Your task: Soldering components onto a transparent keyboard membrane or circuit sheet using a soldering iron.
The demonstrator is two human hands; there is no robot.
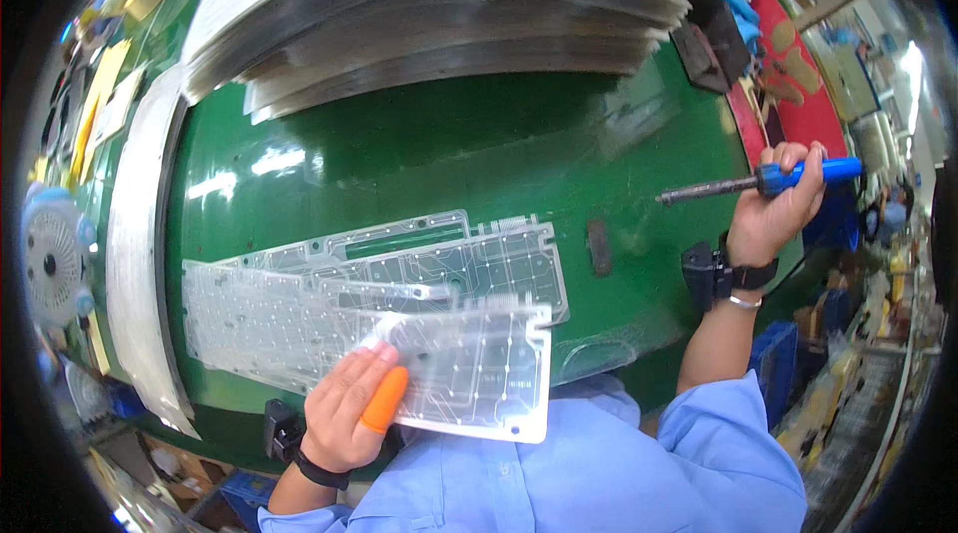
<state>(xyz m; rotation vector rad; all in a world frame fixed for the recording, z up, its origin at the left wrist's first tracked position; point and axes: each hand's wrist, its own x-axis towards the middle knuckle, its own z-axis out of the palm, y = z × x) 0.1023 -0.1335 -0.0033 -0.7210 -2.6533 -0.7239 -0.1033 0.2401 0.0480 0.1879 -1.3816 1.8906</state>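
Note:
My left hand (344, 413), an orange finger cot on its thumb, grips the left part of a clear plastic circuit sheet (479, 383) printed with fine lines and dots, like a keyboard membrane. This sheet is tilted up near my body. Beneath and beyond it, more clear circuit sheets (259, 313) lie overlapping on the green table (399, 159). Off to the right, my right hand (773, 224) is closed round the blue handle of a tool with a dark, straight shaft (709, 191). Its tip points left, above the table and apart from the sheets.
A tall stack of sheets (439, 24) spans the table's far side. A small dark block (599, 248) lies right of the circuit sheets. A dark box (711, 44) and red surface (798, 84) are far right. A pale curved panel (140, 234) and a fan (52, 259) stand left.

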